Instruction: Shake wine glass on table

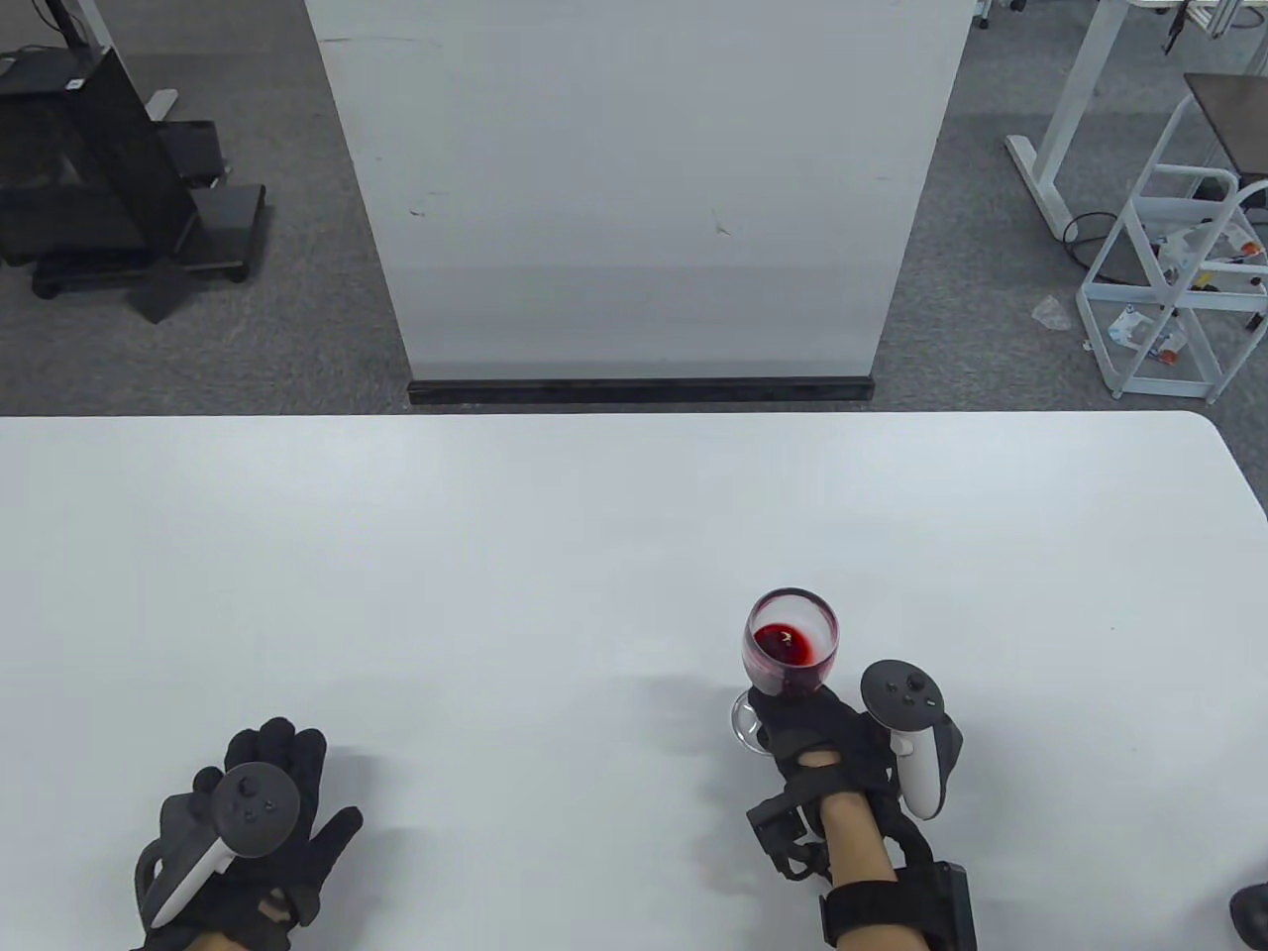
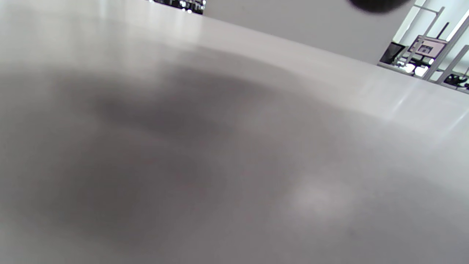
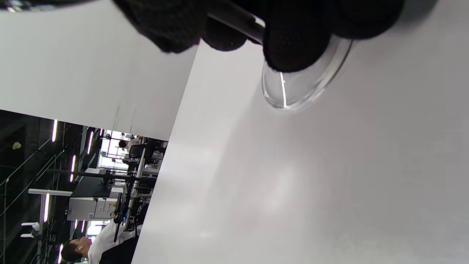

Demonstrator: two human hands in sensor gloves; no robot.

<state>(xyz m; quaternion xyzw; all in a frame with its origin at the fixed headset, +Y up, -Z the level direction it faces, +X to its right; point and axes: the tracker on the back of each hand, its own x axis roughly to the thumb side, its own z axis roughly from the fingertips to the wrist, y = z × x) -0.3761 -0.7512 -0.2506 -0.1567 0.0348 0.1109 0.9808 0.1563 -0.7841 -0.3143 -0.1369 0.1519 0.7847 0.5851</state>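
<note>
White table (image 1: 594, 515) fronts grey carpet, upright white board. Wine glass (image 1: 790, 644) near front edge, right of centre; right hand (image 1: 832, 743) pinches stem, base (image 3: 304, 88) on tabletop. Left hand (image 1: 253, 822) spread flat near front-left corner. Advice: small circles, base kept down, wine below rim.

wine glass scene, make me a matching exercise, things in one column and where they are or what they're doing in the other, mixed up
Things:
1. wine glass
2. left hand
3. right hand
4. glass foot

States:
A. fingers around the stem
B. holds red liquid
C. flat on the table, holding nothing
D. clear disc below the gloved fingers

Pairs: 1-B, 2-C, 3-A, 4-D
</note>
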